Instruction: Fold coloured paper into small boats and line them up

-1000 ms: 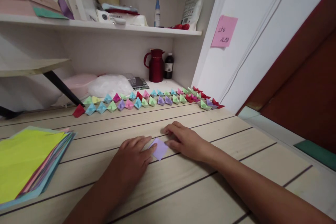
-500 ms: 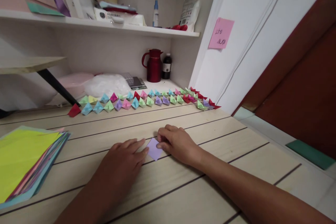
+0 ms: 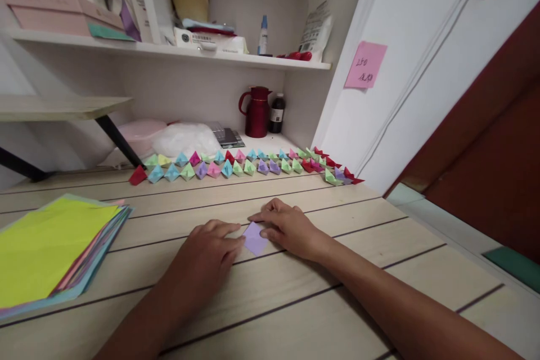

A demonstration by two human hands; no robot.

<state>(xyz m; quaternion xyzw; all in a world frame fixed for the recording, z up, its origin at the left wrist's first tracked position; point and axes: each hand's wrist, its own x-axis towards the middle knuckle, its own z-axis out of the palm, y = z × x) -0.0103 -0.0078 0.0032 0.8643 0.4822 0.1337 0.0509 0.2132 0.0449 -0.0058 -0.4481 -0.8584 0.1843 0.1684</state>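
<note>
A small folded square of purple paper (image 3: 255, 239) lies flat on the wooden table, one corner pointing toward me. At its left corner, my left hand (image 3: 211, 244) rests with fingers stretched out and the thumb tip touching the paper. My right hand (image 3: 291, 228) is on the other side, its thumb on the right corner and its index finger reaching past the top corner. Thumb and index finger are apart on both hands. The remaining fingers of the right hand are partly curled and partly hidden.
Rows of small colourful folded paper boats (image 3: 214, 170) line the table's back. A stack of coloured paper sheets (image 3: 54, 242) lies at left. Behind stand a red jug (image 3: 257, 112), a dark bottle (image 3: 277, 113) and a white plastic bag (image 3: 185, 139). A shelf (image 3: 253, 59) hangs above.
The view has shifted, so everything sits farther right. My right index finger has straightened out over the paper's top corner. The purple paper remains flat between both hands.
</note>
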